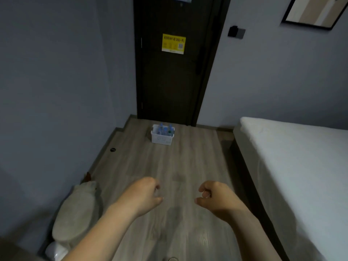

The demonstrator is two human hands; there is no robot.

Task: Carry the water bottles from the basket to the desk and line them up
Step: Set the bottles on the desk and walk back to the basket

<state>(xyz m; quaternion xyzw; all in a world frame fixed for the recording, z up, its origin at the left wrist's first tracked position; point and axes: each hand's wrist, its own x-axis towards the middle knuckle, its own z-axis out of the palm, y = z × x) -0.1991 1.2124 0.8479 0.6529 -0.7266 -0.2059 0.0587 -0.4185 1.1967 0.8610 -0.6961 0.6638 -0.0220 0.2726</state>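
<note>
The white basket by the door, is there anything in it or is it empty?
Not empty. Several water bottles sit in the basket, their blue caps poking above its rim.

A bed (pixel 301 151) made up in white is filling one side of a small guest bedroom, where a yellow Wi-Fi notice (pixel 173 43) is showing on the dark door (pixel 165 87) and a framed picture (pixel 316 10) is hanging on the grey wall.

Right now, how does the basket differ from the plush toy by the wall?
The basket is white, boxy and perforated; the plush toy is beige and rounded. The basket stands by the door holding water bottles; the plush toy lies along the left wall, nearer the camera. Both sit on the floor, untouched.
</note>
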